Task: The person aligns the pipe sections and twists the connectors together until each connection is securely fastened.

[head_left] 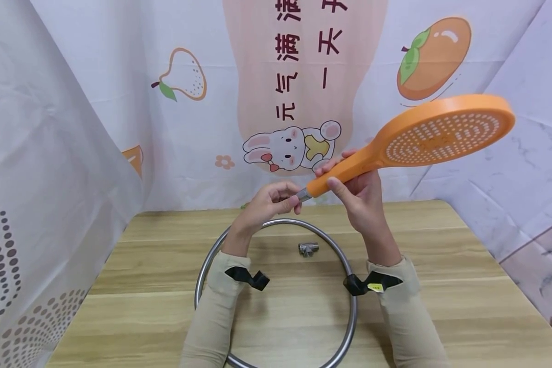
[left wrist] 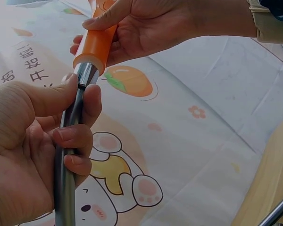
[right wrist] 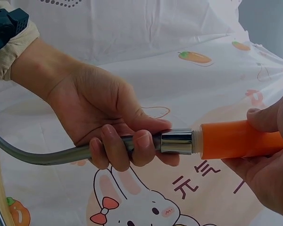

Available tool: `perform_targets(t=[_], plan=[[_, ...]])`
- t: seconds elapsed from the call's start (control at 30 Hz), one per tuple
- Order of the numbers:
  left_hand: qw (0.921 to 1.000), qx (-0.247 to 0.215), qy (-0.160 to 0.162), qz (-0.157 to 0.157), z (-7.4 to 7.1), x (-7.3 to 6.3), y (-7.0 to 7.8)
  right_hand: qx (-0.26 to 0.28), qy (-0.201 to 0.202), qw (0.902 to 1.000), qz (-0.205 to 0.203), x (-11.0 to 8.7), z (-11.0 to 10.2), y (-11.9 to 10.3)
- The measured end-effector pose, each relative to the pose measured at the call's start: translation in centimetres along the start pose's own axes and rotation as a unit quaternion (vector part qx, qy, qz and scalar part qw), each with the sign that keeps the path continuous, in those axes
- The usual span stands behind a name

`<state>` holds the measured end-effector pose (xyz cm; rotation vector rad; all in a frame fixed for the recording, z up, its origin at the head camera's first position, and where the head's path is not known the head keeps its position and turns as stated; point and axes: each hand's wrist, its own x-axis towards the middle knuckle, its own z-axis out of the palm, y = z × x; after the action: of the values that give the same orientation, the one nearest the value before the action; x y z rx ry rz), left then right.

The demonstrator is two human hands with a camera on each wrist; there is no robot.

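My right hand holds an orange shower head by its handle, raised above the table, with the nozzle face turned toward me. The fingers of my left hand curl round the end of a grey metal shower hose. A shiny chrome nut on that end meets the handle's base. In the right wrist view, a narrow band of pale threads shows between the nut and the orange handle. My left thumb lies against the hose just behind the nut.
The rest of the hose loops in a wide ring on the wooden table, under both forearms. Inside the loop lies a small chrome T-shaped fitting. A printed cloth hangs behind the table.
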<state>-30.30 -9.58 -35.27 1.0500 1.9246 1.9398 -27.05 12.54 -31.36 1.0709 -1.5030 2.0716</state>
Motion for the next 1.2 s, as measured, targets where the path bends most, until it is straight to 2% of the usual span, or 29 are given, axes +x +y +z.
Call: perform_targets(t=[0.17,0.3,0.77,1.07,1.2], plan=[[0.9997,0.01,0.009,-0.019,-0.05,-0.35,0.3,-0.002,-0.005,1.0,0.003,0.03,0.23,-0.05],[0.9996,0.014,0.012,-0.021,-0.03,-0.52,0.42,-0.004,-0.009,1.0,-0.001,0.07,0.31,-0.02],[0.9999,0.001,-0.013,-0.001,0.29,-0.26,0.07,0.01,-0.009,0.9994,-0.032,-0.24,0.06,0.1],[0.999,-0.014,-0.035,0.021,0.0,-0.22,0.11,0.0,-0.012,0.9997,-0.022,-0.09,0.01,0.03],[0.9988,-0.026,-0.035,0.022,-0.02,-0.3,0.3,-0.004,-0.011,0.9998,-0.019,0.01,0.05,-0.03]])
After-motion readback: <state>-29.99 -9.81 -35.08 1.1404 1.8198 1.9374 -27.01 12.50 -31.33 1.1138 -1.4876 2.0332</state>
